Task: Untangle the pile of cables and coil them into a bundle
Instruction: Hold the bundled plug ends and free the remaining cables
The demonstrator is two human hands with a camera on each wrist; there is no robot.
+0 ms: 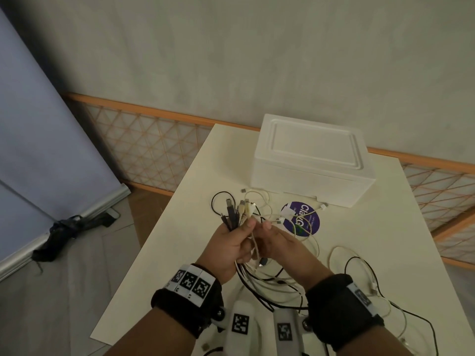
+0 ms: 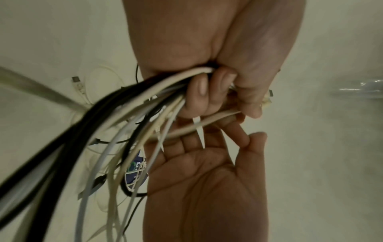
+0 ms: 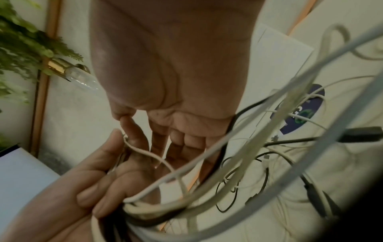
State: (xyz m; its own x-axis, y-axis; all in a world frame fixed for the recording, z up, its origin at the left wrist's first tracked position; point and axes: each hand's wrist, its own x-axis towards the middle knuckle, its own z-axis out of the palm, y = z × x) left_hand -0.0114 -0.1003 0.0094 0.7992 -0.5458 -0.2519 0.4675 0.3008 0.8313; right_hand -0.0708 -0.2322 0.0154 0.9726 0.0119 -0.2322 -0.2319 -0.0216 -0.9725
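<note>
Cables gathered over the worktop

The left hand (image 1: 231,242) clenches a bunch of black and white cables (image 1: 237,211) with plugs upward; the right hand (image 1: 280,242), beside it, pinches one cream cable (image 2: 209,121). The rest trail onto the worktop (image 1: 180,253) near a foam box (image 1: 308,160) and a purple sticker (image 1: 312,217).

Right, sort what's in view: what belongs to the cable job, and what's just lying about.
Part of the job:
- bunch of cable ends, in the left hand grip
- pale cable, pinched by the right hand
- loose cables on the table

Lying about:
- white foam box
- round purple sticker
</note>
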